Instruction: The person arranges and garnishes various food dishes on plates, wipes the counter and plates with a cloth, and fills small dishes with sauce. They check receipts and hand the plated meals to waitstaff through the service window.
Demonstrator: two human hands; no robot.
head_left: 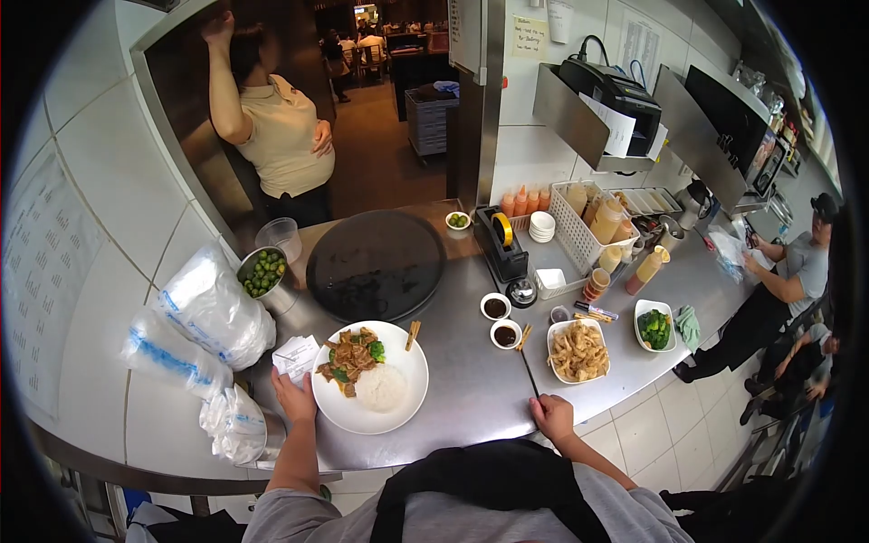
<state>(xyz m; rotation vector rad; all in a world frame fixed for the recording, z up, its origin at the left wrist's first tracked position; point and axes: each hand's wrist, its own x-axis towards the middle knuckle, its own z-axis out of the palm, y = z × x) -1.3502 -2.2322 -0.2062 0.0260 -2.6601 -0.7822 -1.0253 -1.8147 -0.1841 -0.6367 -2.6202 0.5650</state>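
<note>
My left hand [294, 396] is at the left rim of a white plate [412, 398], its fingers closed on white paper slips [296, 356]. On the plate are a mound of white rice [382, 387], brown meat in sauce [351, 357] and broccoli [376, 350]. Closed at the counter's front edge, my right hand [552, 416] grips a thin dark stick [529, 371], its far end pointing toward two small bowls of dark sauce [504, 335]. To the right of that hand stands a square white bowl of fried pieces [579, 351].
A round black tray [376, 264] lies behind the plate. Plastic-wrapped stacks [217, 308] and a pot of small green fruits [264, 271] stand left. A tape dispenser [501, 244], sauce bottles [608, 220] and a bowl of greens [654, 326] are right. One person [281, 136] stands in the doorway, others at right.
</note>
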